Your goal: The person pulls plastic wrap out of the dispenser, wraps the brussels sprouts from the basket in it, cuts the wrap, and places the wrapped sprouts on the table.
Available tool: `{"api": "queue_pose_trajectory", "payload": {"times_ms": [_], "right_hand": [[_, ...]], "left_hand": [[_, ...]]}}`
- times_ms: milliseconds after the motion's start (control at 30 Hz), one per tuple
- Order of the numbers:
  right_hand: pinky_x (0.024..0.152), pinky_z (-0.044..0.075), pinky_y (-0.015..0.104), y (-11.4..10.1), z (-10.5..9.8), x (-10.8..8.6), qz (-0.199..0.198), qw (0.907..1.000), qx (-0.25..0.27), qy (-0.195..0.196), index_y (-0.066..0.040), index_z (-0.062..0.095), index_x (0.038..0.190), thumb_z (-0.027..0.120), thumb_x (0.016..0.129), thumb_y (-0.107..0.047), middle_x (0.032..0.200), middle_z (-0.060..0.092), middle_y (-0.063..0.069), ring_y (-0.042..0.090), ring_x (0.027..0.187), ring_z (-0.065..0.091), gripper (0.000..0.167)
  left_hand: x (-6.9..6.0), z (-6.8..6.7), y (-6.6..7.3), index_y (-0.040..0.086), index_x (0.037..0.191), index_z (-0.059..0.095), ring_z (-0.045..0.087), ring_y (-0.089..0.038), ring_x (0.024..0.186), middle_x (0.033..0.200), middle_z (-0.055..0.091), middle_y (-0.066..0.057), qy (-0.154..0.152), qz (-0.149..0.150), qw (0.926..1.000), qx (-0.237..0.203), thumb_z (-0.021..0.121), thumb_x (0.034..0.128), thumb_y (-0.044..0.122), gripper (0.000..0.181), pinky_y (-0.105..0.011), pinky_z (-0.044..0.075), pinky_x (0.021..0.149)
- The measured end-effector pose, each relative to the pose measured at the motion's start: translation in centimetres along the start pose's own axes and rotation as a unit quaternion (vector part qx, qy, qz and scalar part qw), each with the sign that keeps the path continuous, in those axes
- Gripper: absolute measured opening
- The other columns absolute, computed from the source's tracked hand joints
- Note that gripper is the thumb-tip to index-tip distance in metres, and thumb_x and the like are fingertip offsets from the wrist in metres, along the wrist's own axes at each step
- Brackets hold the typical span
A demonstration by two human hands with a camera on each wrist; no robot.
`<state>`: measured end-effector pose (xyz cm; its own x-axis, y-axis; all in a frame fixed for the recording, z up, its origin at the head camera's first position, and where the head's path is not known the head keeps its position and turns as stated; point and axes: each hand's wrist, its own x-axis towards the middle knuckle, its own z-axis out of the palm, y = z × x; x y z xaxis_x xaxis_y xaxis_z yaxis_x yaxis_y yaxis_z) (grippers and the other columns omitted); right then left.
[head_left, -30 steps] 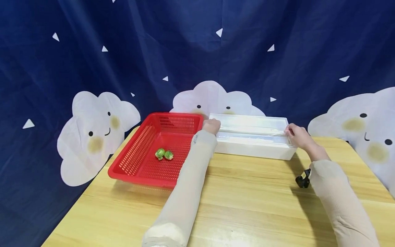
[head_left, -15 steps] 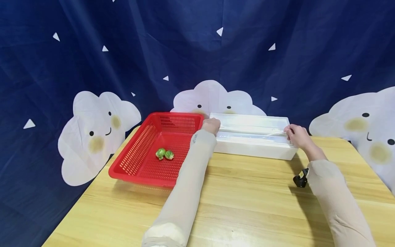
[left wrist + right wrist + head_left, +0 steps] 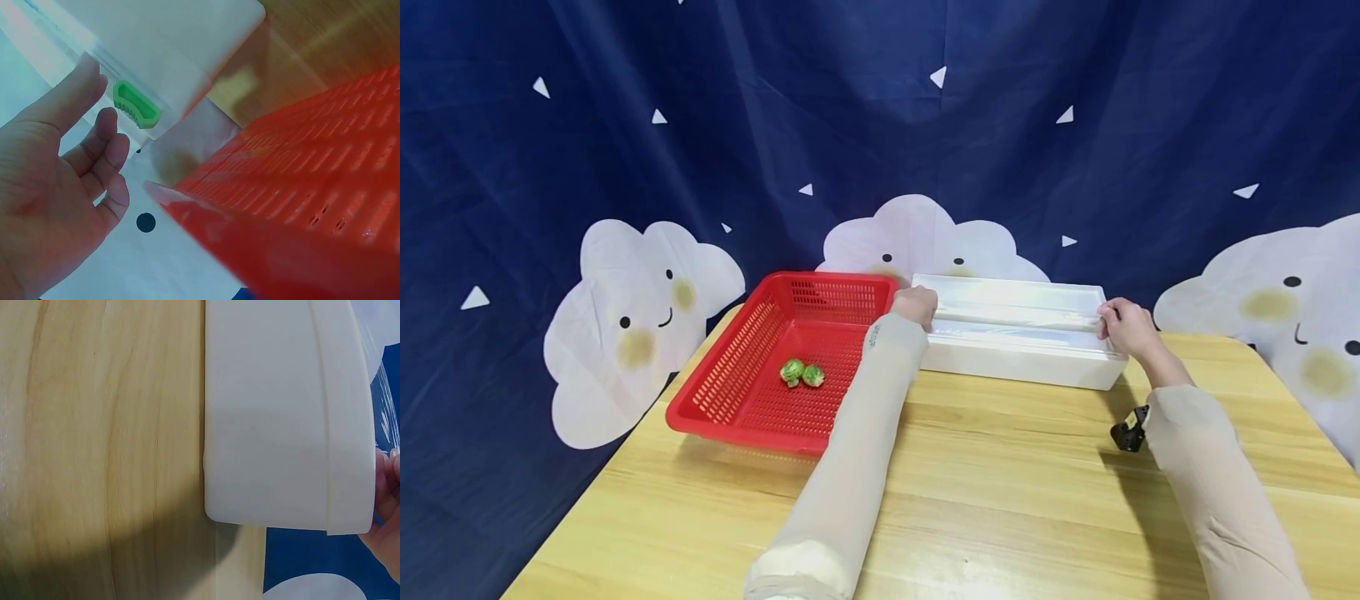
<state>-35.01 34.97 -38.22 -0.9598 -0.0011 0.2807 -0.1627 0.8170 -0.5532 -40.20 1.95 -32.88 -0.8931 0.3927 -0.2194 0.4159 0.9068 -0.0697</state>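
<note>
At the back of the table stands a long white cling film box (image 3: 1022,367). My left hand (image 3: 914,305) is at its left end; in the left wrist view, thumb and index finger come together on the film edge, the other fingers curled loosely. Close to those fingertips is a green slide cutter (image 3: 136,105) on the box. At the other end, my right hand (image 3: 1127,327) pinches the clear cling film (image 3: 384,412), stretched into creases in the right wrist view. Most of the right hand is hidden there behind the box wall.
Left of the box is a red plastic basket (image 3: 760,432) holding two Brussels sprouts (image 3: 792,372). A small black device (image 3: 1128,430) shows beside the right forearm. A dark blue cloth (image 3: 850,108) with cloud prints hangs behind the wooden table (image 3: 1000,500).
My right hand has risen very slightly at the box's right end. The left hand, box and basket keep their places; the head view has shifted a little.
</note>
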Motion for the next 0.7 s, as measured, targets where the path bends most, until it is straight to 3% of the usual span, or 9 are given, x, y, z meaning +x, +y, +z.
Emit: {"api": "queue_pose_trajectory", "payload": {"times_ms": [167, 400, 567, 700], "right_hand": [[0.069, 0.037, 0.032, 0.07, 0.06, 0.13, 0.03, 0.9994, 0.01, 0.012, 0.009, 0.051, 0.097, 0.032, 0.098, -0.014, 0.059, 0.056, 0.001, 0.014, 0.062, 0.051, 0.03], [0.074, 0.037, 0.036, -0.27, -0.08, 0.25, 0.052, 0.9981, 0.033, 0.009, 0.009, 0.05, 0.1, 0.032, 0.098, -0.019, 0.068, 0.059, 0.012, 0.023, 0.072, 0.052, 0.033], [0.064, 0.041, 0.021, -0.4, -0.02, 0.27, 0.063, 0.9953, 0.073, 0.006, 0.009, 0.049, 0.105, 0.032, 0.099, -0.024, 0.092, 0.061, 0.023, 0.004, 0.067, 0.053, 0.037], [0.061, 0.043, 0.01, -0.08, 0.18, 0.05, 0.076, 0.9863, 0.146, -0.003, 0.009, 0.045, 0.107, 0.03, 0.1, -0.023, 0.085, 0.067, 0.005, -0.007, 0.063, 0.056, 0.035]], "left_hand": [[-0.16, -0.14, 0.12, 0.013, 0.092, 0.063, 0.056, -0.013, 0.081, 0.086, 0.064, 0.001, 0.003, 0.008, 0.9997, -0.022, 0.068, 0.0816, 0.03, 0.02, -0.032, 0.045, 0.076], [-0.31, -0.56, 0.39, 0.013, 0.094, 0.062, 0.056, -0.013, 0.081, 0.086, 0.063, 0.001, 0.002, 0.009, 0.9998, -0.016, 0.069, 0.0809, 0.027, 0.02, -0.03, 0.045, 0.076], [-0.32, -0.48, 0.41, 0.014, 0.091, 0.061, 0.055, -0.013, 0.083, 0.088, 0.063, 0.001, 0.001, -0.009, 1.0, 0.004, 0.07, 0.0803, 0.022, 0.016, -0.03, 0.045, 0.078], [-0.44, -0.42, 0.52, 0.014, 0.091, 0.061, 0.055, -0.014, 0.084, 0.09, 0.063, 0.0, -0.007, -0.011, 0.9999, 0.0, 0.07, 0.0801, 0.018, 0.014, -0.029, 0.045, 0.077]]}}
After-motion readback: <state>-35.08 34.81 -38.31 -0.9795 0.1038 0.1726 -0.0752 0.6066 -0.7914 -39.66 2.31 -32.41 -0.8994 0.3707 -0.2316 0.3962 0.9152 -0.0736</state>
